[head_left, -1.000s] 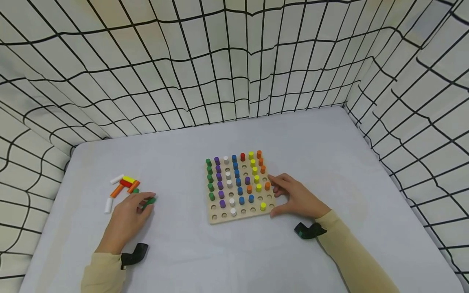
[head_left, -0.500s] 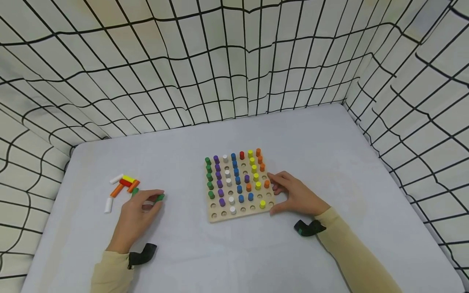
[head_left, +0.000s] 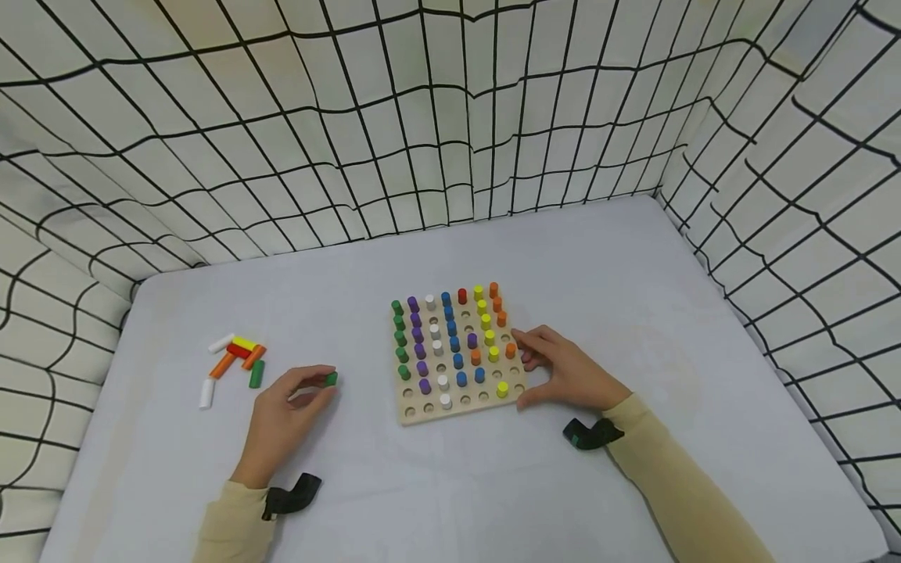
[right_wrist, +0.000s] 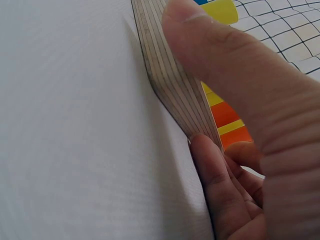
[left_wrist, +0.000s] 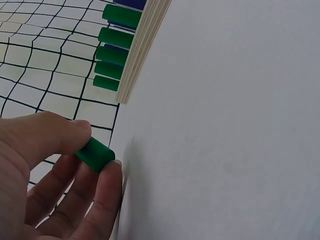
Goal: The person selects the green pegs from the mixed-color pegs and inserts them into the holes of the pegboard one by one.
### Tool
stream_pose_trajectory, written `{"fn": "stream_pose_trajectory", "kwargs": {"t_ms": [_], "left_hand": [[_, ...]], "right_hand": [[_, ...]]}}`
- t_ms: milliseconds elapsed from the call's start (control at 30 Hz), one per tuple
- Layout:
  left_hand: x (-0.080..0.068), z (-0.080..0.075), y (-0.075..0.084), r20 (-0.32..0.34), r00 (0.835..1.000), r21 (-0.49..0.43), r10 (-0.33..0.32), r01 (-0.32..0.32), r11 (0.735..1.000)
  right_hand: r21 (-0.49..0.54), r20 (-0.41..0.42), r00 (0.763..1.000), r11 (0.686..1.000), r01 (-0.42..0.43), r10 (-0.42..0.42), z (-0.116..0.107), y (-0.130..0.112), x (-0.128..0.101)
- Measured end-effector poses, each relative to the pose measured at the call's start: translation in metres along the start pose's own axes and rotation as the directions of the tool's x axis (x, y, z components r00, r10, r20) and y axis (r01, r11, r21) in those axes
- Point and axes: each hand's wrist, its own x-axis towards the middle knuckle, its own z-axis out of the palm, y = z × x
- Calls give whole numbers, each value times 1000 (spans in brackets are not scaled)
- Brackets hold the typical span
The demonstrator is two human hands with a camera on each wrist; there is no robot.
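Note:
My left hand (head_left: 285, 418) pinches a green peg (left_wrist: 96, 154) between thumb and fingertips, just above the table to the left of the wooden pegboard (head_left: 415, 420). The board has rows of round holes, with green, purple, white, blue, red, yellow and orange pegs standing in many of them. Its left column carries several green pegs (head_left: 402, 355), and the two front holes of that column are bare. At the board's right side, my right hand (head_left: 566, 375) holds the edge. Its thumb lies by the front corner and its fingers touch the layered side farther back.
Loose pegs lie at the left of the white table (head_left: 450, 500): a green peg (head_left: 256, 374), a red peg (head_left: 238, 351), a yellow peg (head_left: 245, 343), two orange and two white ones. Netting (head_left: 394, 117) over white cloth rises behind and at both sides.
My left hand has carried the green peg rightward from the loose pegs toward the board, uncovering another green peg there. My right hand has stayed at the board's edge.

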Motion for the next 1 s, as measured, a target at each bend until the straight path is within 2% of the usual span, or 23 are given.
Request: {"fn": "stream_pose_trajectory", "kwargs": {"t_ms": [367, 633, 1000], "left_hand": [[0, 18, 13, 28, 999, -158, 36, -31, 987], [-3, 26, 23, 49, 999, -209, 23, -13, 978], [-7, 35, 28, 41, 999, -283, 14, -1, 959]], "right_hand": [[6, 9, 1000, 1000, -2, 2, -3, -3, 0], [1, 11, 1000, 1000, 1, -1, -2, -3, 1], [2, 9, 1000, 1000, 10, -10, -3, -2, 0]]}}
